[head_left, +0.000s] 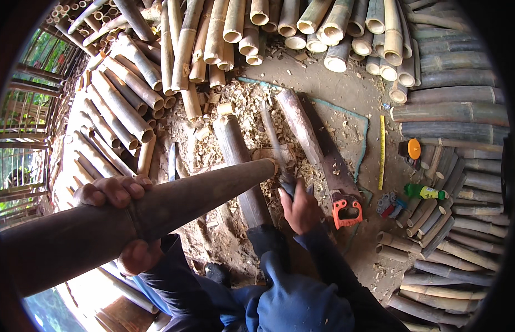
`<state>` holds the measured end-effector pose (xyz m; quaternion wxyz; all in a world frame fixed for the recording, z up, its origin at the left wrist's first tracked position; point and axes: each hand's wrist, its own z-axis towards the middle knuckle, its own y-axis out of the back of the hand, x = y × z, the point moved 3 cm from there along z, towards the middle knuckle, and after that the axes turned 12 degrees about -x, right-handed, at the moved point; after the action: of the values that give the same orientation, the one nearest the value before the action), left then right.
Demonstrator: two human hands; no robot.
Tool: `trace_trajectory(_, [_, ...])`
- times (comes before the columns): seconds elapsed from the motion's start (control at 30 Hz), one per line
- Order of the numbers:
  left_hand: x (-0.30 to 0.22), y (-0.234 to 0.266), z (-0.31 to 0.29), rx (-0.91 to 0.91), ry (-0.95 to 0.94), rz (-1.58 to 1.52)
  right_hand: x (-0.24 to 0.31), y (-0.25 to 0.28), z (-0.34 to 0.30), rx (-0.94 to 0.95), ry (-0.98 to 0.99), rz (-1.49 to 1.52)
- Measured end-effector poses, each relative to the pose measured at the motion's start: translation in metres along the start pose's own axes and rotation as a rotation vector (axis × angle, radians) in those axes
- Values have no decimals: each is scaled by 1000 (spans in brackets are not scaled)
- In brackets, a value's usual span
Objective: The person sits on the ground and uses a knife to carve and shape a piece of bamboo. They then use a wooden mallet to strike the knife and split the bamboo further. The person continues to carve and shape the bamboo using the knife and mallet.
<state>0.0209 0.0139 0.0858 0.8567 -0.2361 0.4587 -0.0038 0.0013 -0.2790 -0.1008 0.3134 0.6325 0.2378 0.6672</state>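
My left hand (118, 192) is wrapped round a thick bamboo pole (196, 202), fingers over the top and thumb below. The pole slants up to the right, its cut end near the middle of the view. Close to that end, my right hand (302, 213) grips the dark handle of a long-bladed knife (269, 130). The blade points away from me and is smeared by motion. Beneath the pole lie another bamboo length (233, 141) and a wooden block (282, 152), partly hidden. A stripped log (299, 119) rests to the right.
Wood chips (249, 102) cover the ground. A handsaw with an orange handle (339, 214) lies at right, near a yellow measuring strip (382, 152) and a green bottle (421, 191). Another blade (172, 160) lies at left. Stacked bamboo (451, 113) surrounds the work spot.
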Motion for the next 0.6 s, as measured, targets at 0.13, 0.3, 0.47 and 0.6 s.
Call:
trace_trajectory(0.13, [5, -11, 2, 37, -7, -37, -18, -21, 2, 66, 41, -139])
trace_trajectory(0.3, [-1, -3, -1, -7, -6, 0, 19, 4, 2, -2, 12, 70])
trace_trajectory(0.47, [-3, -10, 3, 113, -5, 28, -16, -24, 2, 38, -11, -130])
trace_trajectory(0.6, [-2, -5, 3, 101, 4, 13, 6, -6, 4, -2, 31, -56])
